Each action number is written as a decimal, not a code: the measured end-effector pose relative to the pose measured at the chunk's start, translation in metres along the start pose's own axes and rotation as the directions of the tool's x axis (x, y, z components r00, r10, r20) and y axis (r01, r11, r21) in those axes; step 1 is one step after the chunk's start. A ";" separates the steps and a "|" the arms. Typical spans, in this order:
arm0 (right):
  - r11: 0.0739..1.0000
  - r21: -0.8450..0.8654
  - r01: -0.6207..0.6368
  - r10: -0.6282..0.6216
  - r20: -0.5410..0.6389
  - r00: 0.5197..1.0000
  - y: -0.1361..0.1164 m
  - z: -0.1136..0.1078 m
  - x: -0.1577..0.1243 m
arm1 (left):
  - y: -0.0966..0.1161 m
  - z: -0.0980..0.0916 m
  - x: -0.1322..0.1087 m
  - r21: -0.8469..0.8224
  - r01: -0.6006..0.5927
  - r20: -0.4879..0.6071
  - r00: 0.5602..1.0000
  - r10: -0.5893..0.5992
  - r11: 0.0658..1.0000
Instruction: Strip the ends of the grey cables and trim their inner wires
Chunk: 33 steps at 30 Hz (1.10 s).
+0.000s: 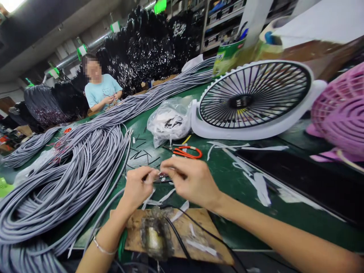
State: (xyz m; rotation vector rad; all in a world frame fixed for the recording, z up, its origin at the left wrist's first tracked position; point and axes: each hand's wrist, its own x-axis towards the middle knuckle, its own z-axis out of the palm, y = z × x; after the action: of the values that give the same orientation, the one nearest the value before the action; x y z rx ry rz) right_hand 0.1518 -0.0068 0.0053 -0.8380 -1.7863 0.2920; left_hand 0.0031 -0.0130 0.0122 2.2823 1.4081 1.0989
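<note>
My left hand [139, 187] is closed, its thumb and fingers pinched together over the green table. A grey cable [109, 204] runs up from the lower left into this hand, its end mostly hidden by the fingers. Fingertip to fingertip with it, my right hand [193, 180] is also pinched shut. Whatever small piece sits between its fingers is too small and blurred to name. Just beyond the hands lie an orange-handled tool [187, 152] and short black tube scraps [140, 153]. Below them, a clear-cased device [156, 235] rests on a wooden board [199, 223].
Bundled grey cables [71, 182] cover the left side. A plastic bag [170, 121], a white fan [241, 100], a pink fan [341, 110] and a dark flat panel [307, 178] stand or lie behind and right. White strips [260, 187] are scattered about. A person [104, 89] works across the table.
</note>
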 end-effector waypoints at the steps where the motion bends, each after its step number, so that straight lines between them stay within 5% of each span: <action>1: 0.993 0.035 -0.115 0.115 0.011 0.993 0.005 -0.003 0.004 | 0.000 -0.003 0.000 -0.031 -0.060 0.076 0.995 0.062 0.998; 5: 0.909 0.140 -0.392 0.377 0.120 0.918 0.021 -0.002 0.012 | 0.002 -0.017 -0.002 -0.192 -0.028 0.161 0.985 0.060 0.981; 12: 0.814 0.336 -0.473 0.341 0.383 0.859 0.003 0.013 0.003 | -0.003 -0.016 0.000 -0.512 0.204 -0.079 0.956 -0.282 0.835; 15: 0.838 0.329 -0.434 0.370 0.240 0.897 0.002 0.005 0.005 | -0.001 -0.014 0.003 -0.414 0.237 -0.140 0.937 -0.319 0.879; 18: 0.882 0.261 -0.392 0.387 0.075 0.919 0.006 -0.004 0.009 | 0.001 -0.016 0.004 -0.343 0.235 -0.076 0.958 -0.276 0.909; 22: 0.917 0.217 -0.336 0.339 0.021 0.940 0.007 -0.007 0.010 | 0.001 -0.020 0.002 -0.354 0.221 -0.048 0.966 -0.254 0.909; 26: 0.826 0.397 -0.400 0.465 -0.080 0.882 0.006 0.001 0.008 | -0.001 -0.020 0.002 -0.514 0.268 0.026 0.954 -0.298 0.815; 28: 0.734 0.497 -0.463 0.518 0.031 0.855 0.005 0.006 0.007 | 0.000 -0.018 0.001 -0.591 0.295 0.067 0.946 -0.319 0.751; 31: 0.645 0.557 -0.523 0.441 0.288 0.850 0.003 0.011 0.006 | 0.004 -0.014 -0.001 -0.676 0.339 0.167 0.935 -0.313 0.654; 33: 0.642 0.572 -0.510 0.396 0.322 0.860 0.002 0.012 0.006 | 0.006 -0.010 -0.003 -0.706 0.381 0.248 0.922 -0.296 0.597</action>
State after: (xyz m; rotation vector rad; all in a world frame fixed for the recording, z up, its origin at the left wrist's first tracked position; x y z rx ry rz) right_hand 0.1409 0.0013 0.0036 -0.7502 -1.4261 1.2801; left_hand -0.0011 -0.0200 0.0211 1.3795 1.0040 1.1203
